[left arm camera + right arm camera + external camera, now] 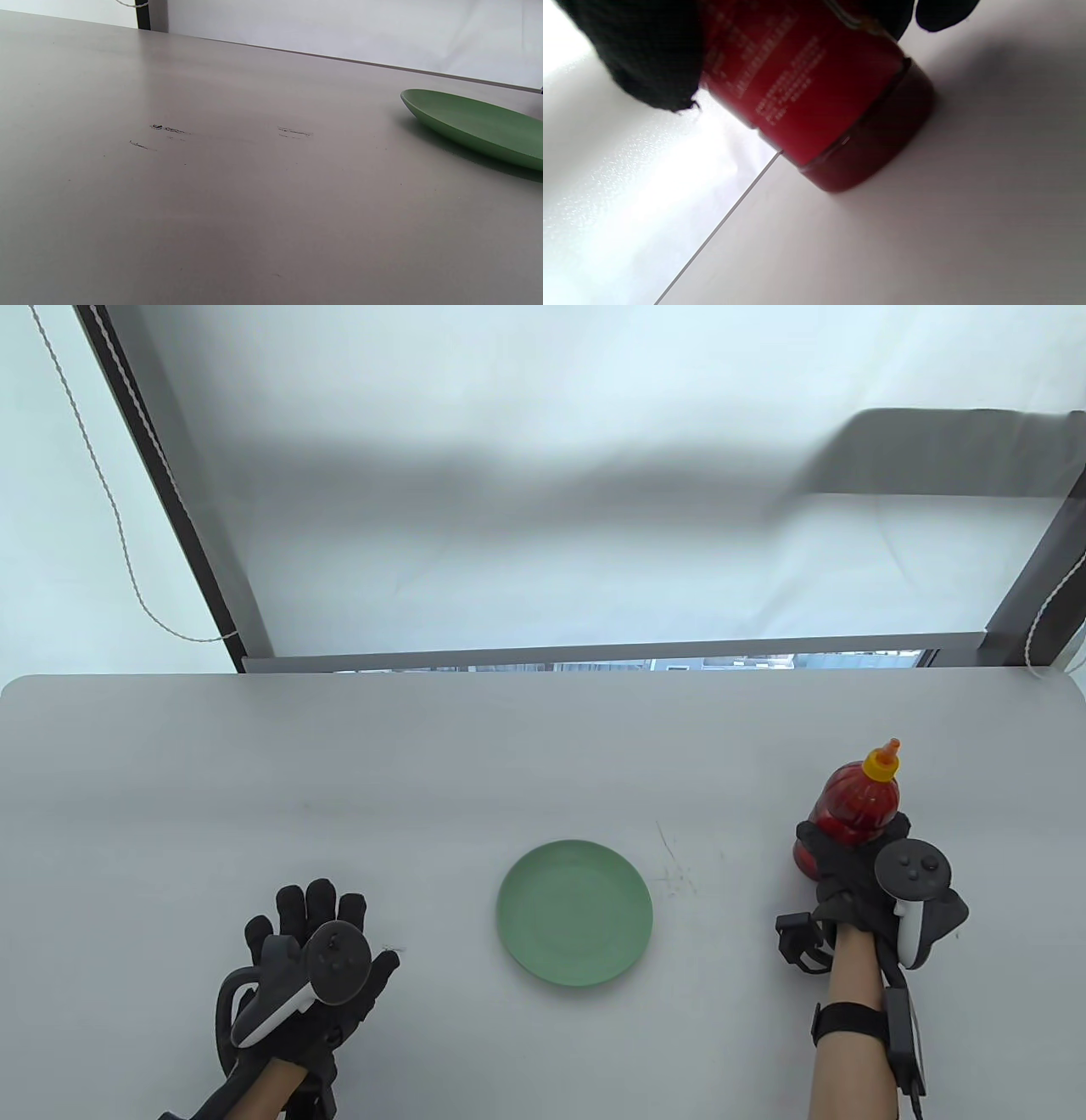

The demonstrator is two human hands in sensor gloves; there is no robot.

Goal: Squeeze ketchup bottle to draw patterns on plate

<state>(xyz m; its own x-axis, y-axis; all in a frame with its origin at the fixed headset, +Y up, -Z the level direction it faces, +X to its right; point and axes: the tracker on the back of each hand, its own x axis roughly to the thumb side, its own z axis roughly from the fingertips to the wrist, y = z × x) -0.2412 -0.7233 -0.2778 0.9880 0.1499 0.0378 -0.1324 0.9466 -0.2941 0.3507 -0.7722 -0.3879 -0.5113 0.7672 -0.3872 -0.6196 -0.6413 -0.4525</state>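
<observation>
Fingers (pixel 645 55) of the right hand (pixel 857 874) wrap the lower body of the ketchup bottle (pixel 853 810), which stands upright at the right of the table (pixel 170 780), its orange nozzle (pixel 884 761) pointing up; the right wrist view shows the base on or just off the tabletop, and which of the two cannot be told. The job now, as it appears, is to carry the bottle left to the green plate (pixel 575 912), which lies bare near the middle of the near edge, well apart from the bottle. A firm but light hold should serve best for the lift, since a soft bottle pressed too hard would likely spill before it reaches the plate. Tipping should wait until the nozzle is over the plate; then a steady, gentle squeeze and a slow sweep ought to give a clean line. The right forearm comes in from the near edge, wrist fairly straight, the tracker on the back of the hand facing up. To the left of the plate, the left hand (pixel 310 963) rests palm down on the table with its fingers spread and holding nothing.
</observation>
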